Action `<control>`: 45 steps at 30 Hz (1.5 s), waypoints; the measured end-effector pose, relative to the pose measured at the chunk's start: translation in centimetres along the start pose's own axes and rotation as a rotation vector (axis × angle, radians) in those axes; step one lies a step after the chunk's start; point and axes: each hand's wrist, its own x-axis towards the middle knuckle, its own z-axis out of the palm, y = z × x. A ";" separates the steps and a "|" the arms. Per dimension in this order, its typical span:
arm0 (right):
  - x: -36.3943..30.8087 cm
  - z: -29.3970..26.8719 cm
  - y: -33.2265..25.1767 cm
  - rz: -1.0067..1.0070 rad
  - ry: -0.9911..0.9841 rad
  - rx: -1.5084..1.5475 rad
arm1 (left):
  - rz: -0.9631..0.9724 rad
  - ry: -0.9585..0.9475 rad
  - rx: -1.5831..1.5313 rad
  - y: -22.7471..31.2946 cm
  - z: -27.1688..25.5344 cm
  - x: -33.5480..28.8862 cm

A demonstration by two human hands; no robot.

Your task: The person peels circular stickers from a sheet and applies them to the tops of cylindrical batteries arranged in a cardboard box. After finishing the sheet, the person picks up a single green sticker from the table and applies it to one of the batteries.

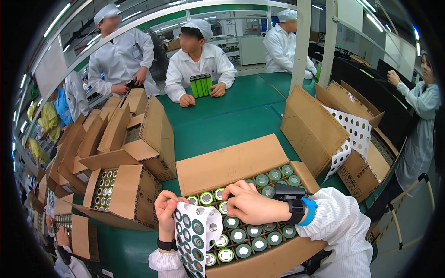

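Observation:
In front of me stands an open cardboard box (227, 162) with rows of upright cylindrical battery cells (243, 250) in a divider grid. Many cell tops carry dark green rings; those at the left show bare white-and-metal tops with bright green edges. My left hand (165, 211) pinches the top edge of a white sticker sheet (189, 241), which hangs curled over the box's left side. Dark green rings and punched holes cover that sheet. Above the cells, my right hand (257, 204) has its fingers bent down and together at a cell top; anything between the fingertips is hidden.
Another open box of cells (111, 185) stands left, with several cartons (148, 139) behind it. At right, cartons (315, 125) hold a perforated white sheet (350, 132). Across the green table (208, 123), a co-worker (199, 60) holds green cells (200, 85). A post (300, 46) rises right.

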 end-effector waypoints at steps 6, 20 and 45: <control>0.0 0.2 0.1 -0.011 0.034 -0.001 | 0.000 -0.011 0.005 0.0 -0.1 0.1; -0.3 0.4 -0.6 -0.090 0.126 -0.074 | 0.029 -0.007 0.054 -0.4 -0.4 0.0; -1.0 -0.2 -3.8 -0.265 0.196 -0.279 | -0.050 -0.092 -0.052 -0.7 -0.4 -0.3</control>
